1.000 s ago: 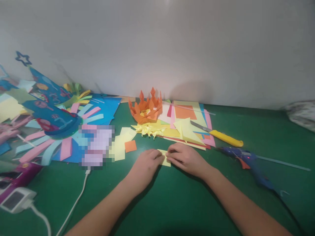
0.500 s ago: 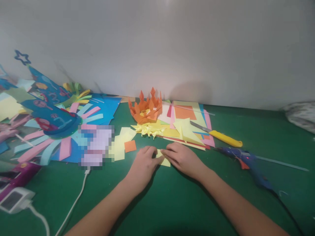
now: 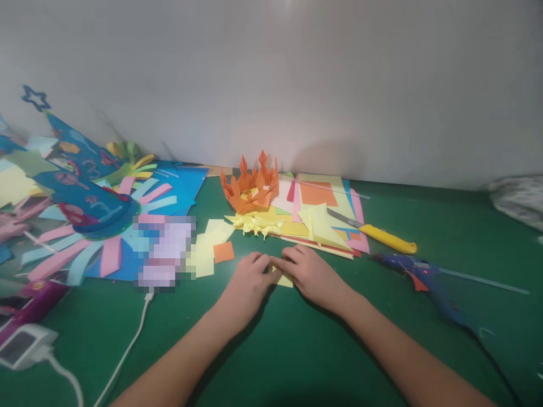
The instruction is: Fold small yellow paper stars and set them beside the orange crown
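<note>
A small square of pale yellow paper point(image 3: 285, 279) lies on the green table between my hands, its upper part covered by fingers. My left hand point(image 3: 253, 280) presses on its left side with thumb and curled fingers. From the other side, my right hand point(image 3: 311, 271) bears on the paper's upper edge, its fingertips close to those of the left. Just left of my left hand rests a small orange paper square point(image 3: 223, 252) beside pale yellow sheets point(image 3: 202, 254). Beyond the hands sit a row of folded yellow paper pieces point(image 3: 258, 224) and an orange paper crown point(image 3: 250, 189).
At right lie a yellow utility knife point(image 3: 388, 238) and a blue glue gun point(image 3: 428, 277) with a glue stick and cord. Stacked coloured paper point(image 3: 318, 195) is behind. Blue cone hats point(image 3: 91, 195) with paper strips, a blurred-out object point(image 3: 165, 254) and white cables point(image 3: 127, 350) occupy the left.
My right hand's fingers have shifted slightly left across the paper's top, covering more of it. My left hand stays nearly in place.
</note>
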`<action>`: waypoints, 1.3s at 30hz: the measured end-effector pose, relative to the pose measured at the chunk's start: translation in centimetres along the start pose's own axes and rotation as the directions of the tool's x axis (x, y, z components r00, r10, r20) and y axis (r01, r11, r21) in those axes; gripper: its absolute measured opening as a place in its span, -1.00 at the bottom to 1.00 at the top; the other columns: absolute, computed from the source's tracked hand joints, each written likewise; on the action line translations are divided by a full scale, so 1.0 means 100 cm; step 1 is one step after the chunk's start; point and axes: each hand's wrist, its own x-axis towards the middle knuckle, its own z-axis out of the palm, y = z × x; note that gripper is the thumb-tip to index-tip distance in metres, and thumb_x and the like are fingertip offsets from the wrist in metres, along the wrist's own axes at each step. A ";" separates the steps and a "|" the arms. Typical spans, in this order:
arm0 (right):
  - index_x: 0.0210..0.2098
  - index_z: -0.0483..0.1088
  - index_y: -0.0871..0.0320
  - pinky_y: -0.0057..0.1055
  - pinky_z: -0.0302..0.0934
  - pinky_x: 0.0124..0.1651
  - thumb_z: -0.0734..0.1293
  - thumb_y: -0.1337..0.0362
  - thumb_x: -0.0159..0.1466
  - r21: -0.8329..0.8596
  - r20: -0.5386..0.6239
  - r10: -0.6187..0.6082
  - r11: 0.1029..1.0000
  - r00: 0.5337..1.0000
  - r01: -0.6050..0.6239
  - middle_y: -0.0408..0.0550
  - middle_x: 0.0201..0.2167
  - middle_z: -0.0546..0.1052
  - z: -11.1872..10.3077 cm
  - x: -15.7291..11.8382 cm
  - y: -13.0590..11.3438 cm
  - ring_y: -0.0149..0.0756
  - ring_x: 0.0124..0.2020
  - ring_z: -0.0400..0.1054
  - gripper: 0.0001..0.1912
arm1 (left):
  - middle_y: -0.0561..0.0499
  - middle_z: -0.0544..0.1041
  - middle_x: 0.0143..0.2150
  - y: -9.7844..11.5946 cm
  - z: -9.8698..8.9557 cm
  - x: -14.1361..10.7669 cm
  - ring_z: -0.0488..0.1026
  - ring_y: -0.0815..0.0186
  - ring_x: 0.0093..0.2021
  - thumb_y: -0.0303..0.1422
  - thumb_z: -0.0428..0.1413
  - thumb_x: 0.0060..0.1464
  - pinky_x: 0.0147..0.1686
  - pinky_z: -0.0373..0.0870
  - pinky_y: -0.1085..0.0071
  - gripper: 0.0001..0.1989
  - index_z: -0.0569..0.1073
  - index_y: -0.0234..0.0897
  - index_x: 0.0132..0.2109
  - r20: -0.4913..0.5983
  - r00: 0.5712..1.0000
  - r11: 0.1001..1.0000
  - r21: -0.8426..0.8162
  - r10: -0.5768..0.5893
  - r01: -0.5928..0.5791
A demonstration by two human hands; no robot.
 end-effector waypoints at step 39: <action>0.07 0.29 0.10 -0.33 0.28 -0.24 0.16 0.33 0.31 0.378 -0.227 0.274 0.909 0.934 -0.175 -0.02 -0.31 0.54 0.004 -0.010 0.006 -0.26 -0.32 0.40 -0.66 | -0.06 0.36 -0.15 -0.009 0.004 -0.002 0.28 0.16 -0.14 -0.20 0.12 0.05 -0.14 0.25 0.16 -0.65 0.26 -0.27 -0.08 -0.031 0.978 0.939 -0.288 -0.207 0.189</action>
